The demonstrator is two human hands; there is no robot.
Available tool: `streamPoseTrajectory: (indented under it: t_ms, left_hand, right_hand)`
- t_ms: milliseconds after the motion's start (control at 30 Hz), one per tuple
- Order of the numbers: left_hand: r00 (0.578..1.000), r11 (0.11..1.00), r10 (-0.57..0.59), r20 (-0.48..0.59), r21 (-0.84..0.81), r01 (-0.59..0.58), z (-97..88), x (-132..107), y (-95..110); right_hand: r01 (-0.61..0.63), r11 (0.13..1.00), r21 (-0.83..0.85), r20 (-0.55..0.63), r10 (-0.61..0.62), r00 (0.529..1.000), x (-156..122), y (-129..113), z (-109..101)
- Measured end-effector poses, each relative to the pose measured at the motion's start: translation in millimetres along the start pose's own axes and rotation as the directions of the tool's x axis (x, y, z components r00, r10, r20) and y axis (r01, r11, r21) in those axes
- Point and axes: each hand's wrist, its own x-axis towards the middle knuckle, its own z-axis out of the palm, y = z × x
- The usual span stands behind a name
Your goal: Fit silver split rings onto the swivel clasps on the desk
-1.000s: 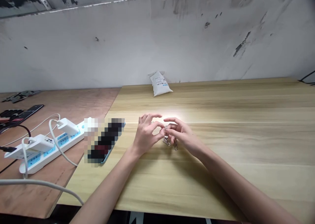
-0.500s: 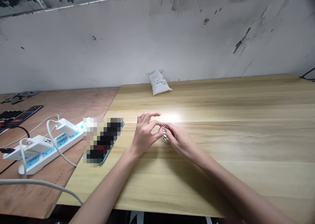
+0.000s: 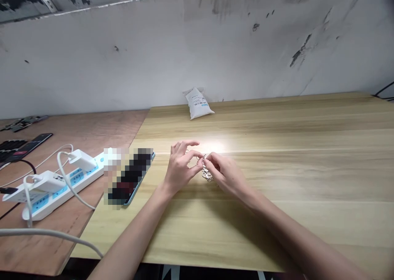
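Both my hands meet just above the middle of the light wooden table [image 3: 277, 169]. My left hand [image 3: 180, 167] pinches a small bunch of silver metal clasps and rings [image 3: 205, 173] between thumb and forefinger, its other fingers raised. My right hand [image 3: 224, 173] is curled around the same bunch from the right, fingertips touching the left hand's. Part of the metal bunch hangs below the fingers; the rest is hidden inside my right hand.
A phone with a blurred screen [image 3: 131, 175] lies left of my hands. A white power strip [image 3: 58, 179] with chargers and cables sits on the darker table [image 3: 92, 128] at left. A small white packet [image 3: 197, 103] leans by the wall. Dark devices [image 3: 21, 142] lie far left.
My right hand's fingers have closed in over the metal bunch, hiding the dangling clasps that showed earlier. Both hands stay in nearly the same place.
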Motion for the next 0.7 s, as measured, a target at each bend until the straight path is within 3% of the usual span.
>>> streamPoseTrajectory:
  t_ms: [100, 333, 500, 700]
  left_hand:
    - [1.0, 1.0, -0.015, 0.0, -0.011, 0.015, 0.3, -0.3, 1.0]
    - [1.0, 1.0, -0.016, -0.01, -0.025, 0.016, -1.0, 0.9, 3.7]
    - [1.0, 1.0, -0.016, -0.026, 0.012, 0.016, -1.9, 0.9, -0.1]
    - [1.0, 0.998, 0.024, 0.013, 0.058, -0.025, -3.0, 2.5, -4.3]
  right_hand:
    - [0.017, 0.998, -0.062, -0.052, -0.02, 0.998, 0.7, 3.7, -1.3]
    - [0.108, 0.993, -0.056, -0.02, -0.109, 0.994, 0.5, 4.9, 2.1]
    - [0.02, 0.977, 0.211, 0.053, -0.032, 0.998, 1.9, 3.0, 0.3]
    - [-0.174, 0.849, 0.498, 0.257, 0.047, 0.965, 5.6, 5.3, -5.9]
